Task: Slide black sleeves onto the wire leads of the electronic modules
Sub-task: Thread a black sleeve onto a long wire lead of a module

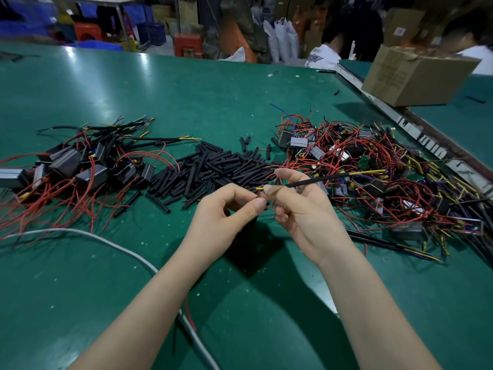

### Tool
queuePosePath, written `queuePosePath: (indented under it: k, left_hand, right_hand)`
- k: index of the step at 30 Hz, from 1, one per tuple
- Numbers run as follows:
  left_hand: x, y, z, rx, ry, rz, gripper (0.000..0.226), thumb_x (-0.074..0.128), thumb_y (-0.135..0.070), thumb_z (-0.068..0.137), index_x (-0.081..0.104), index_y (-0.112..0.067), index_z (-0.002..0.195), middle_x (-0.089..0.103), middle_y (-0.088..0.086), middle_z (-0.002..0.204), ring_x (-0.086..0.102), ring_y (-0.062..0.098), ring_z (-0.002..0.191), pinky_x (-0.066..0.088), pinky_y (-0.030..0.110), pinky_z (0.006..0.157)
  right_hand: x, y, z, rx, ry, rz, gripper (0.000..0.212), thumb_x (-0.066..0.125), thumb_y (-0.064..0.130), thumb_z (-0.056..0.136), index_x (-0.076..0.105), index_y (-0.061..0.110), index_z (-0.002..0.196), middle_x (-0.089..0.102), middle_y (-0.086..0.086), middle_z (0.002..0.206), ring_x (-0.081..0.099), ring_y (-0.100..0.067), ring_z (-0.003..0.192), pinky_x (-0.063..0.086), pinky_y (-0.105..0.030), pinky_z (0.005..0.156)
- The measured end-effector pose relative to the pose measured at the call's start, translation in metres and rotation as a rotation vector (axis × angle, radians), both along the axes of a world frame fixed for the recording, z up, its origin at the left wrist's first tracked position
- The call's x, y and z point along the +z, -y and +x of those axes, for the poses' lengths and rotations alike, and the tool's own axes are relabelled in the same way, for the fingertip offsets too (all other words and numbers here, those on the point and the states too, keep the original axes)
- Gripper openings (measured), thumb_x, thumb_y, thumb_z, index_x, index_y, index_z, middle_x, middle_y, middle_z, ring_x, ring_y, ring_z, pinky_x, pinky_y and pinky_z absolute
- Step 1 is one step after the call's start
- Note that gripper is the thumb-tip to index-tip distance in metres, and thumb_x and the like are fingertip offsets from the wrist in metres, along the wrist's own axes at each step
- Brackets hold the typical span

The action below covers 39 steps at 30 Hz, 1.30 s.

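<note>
Above a green table (186,89), a worker's left hand (226,209) pinches wire ends beside the right hand (301,206), whose fingers grip a black sleeve (314,181) with a yellow lead (368,172) protruding; beyond them lies a heap of loose sleeves (213,169); sleeved modules (80,161) sit left, unsleeved modules (373,169) right; a cardboard box (416,78) stands farthest.

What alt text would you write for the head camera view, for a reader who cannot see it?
Two hands meet over a green table: the right hand holds a black sleeve with yellow wire showing at both ends, and the left hand pinches the wire end. Behind lie loose sleeves, sleeved modules left, a wire tangle right.
</note>
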<state>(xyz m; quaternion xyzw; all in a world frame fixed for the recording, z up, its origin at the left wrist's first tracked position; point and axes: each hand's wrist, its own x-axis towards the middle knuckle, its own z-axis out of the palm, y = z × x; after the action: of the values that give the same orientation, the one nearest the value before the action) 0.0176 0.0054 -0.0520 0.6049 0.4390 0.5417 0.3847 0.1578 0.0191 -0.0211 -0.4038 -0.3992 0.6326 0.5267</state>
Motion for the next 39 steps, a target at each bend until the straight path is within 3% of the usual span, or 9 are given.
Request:
queuePosePath:
  k: [6, 12, 17, 21, 23, 26, 31, 36, 39]
  left_hand:
    - [-0.004, -0.002, -0.001, -0.016, 0.099, -0.024, 0.015, 0.069, -0.034, 0.070, 0.062, -0.024, 0.079, 0.062, -0.004, 0.070, 0.056, 0.009, 0.068, 0.043, 0.021, 0.066]
    - [-0.002, -0.002, -0.003, -0.034, 0.157, -0.023, 0.008, 0.071, -0.030, 0.072, 0.065, -0.027, 0.076, 0.062, -0.007, 0.067, 0.053, 0.006, 0.064, 0.042, 0.015, 0.061]
    - [0.001, 0.000, -0.002, -0.014, 0.204, -0.022, 0.006, 0.072, -0.028, 0.071, 0.069, -0.026, 0.076, 0.062, -0.006, 0.062, 0.049, 0.001, 0.055, 0.038, 0.013, 0.053]
    - [-0.001, 0.002, -0.001, 0.110, -0.036, 0.118, 0.010, 0.073, -0.025, 0.080, 0.066, -0.031, 0.074, 0.063, 0.003, 0.066, 0.051, 0.014, 0.057, 0.042, 0.027, 0.056]
    - [-0.001, 0.002, -0.002, 0.170, -0.124, 0.188, 0.013, 0.070, -0.024, 0.081, 0.064, -0.034, 0.075, 0.065, -0.005, 0.071, 0.055, 0.015, 0.060, 0.044, 0.025, 0.060]
    - [0.001, 0.003, -0.004, 0.202, -0.170, 0.216, 0.014, 0.068, -0.023, 0.081, 0.063, -0.034, 0.077, 0.064, -0.015, 0.072, 0.051, 0.003, 0.059, 0.042, 0.016, 0.059]
    - [0.005, 0.005, -0.004, 0.111, -0.090, 0.108, 0.011, 0.058, -0.024, 0.081, 0.065, -0.032, 0.081, 0.069, -0.016, 0.074, 0.058, -0.001, 0.066, 0.045, 0.017, 0.065]
    - [0.003, 0.002, -0.009, -0.099, 0.064, -0.054, 0.019, 0.068, -0.022, 0.075, 0.062, -0.020, 0.093, 0.075, 0.000, 0.087, 0.069, 0.020, 0.089, 0.052, 0.036, 0.085]
    - [-0.002, 0.004, -0.009, -0.155, -0.078, -0.026, 0.032, 0.073, -0.026, 0.072, 0.048, -0.023, 0.091, 0.074, -0.005, 0.086, 0.067, 0.011, 0.085, 0.047, 0.024, 0.081]
  right_hand:
    - [-0.002, 0.001, 0.000, 0.004, 0.088, 0.074, 0.030, 0.063, -0.003, 0.084, 0.053, 0.018, 0.104, 0.057, 0.008, 0.055, 0.040, -0.003, 0.044, 0.034, -0.014, 0.044]
    - [-0.001, 0.002, 0.001, 0.014, 0.103, 0.107, 0.031, 0.064, -0.002, 0.084, 0.054, 0.019, 0.104, 0.059, 0.001, 0.065, 0.040, -0.004, 0.046, 0.034, -0.014, 0.045]
    - [-0.002, 0.001, 0.001, 0.018, 0.162, 0.148, 0.031, 0.066, 0.001, 0.085, 0.053, 0.020, 0.106, 0.057, 0.003, 0.060, 0.041, -0.005, 0.044, 0.035, -0.016, 0.046]
    - [-0.004, 0.000, -0.002, -0.032, 0.158, 0.127, 0.033, 0.064, -0.002, 0.083, 0.052, 0.021, 0.103, 0.059, 0.003, 0.061, 0.041, -0.005, 0.044, 0.035, -0.016, 0.045]
    - [-0.005, 0.001, -0.005, -0.039, 0.152, 0.155, 0.033, 0.064, -0.002, 0.084, 0.051, 0.022, 0.103, 0.058, 0.002, 0.061, 0.042, -0.005, 0.044, 0.036, -0.016, 0.045]
    - [-0.006, 0.003, -0.008, -0.046, 0.191, 0.235, 0.035, 0.063, -0.005, 0.085, 0.048, 0.021, 0.105, 0.059, 0.007, 0.056, 0.048, -0.003, 0.045, 0.038, -0.015, 0.046]
    - [-0.006, 0.003, -0.007, -0.087, 0.153, 0.224, 0.040, 0.060, -0.010, 0.083, 0.048, 0.021, 0.105, 0.060, 0.007, 0.056, 0.046, -0.002, 0.044, 0.038, -0.014, 0.045]
    - [-0.006, 0.001, -0.007, -0.077, 0.145, 0.168, 0.040, 0.062, -0.008, 0.082, 0.049, 0.022, 0.106, 0.062, 0.004, 0.060, 0.044, -0.003, 0.044, 0.038, -0.014, 0.045]
    - [-0.005, 0.001, -0.006, -0.102, 0.139, 0.160, 0.040, 0.062, -0.009, 0.081, 0.050, 0.019, 0.107, 0.067, -0.004, 0.069, 0.047, -0.002, 0.045, 0.039, -0.014, 0.046]
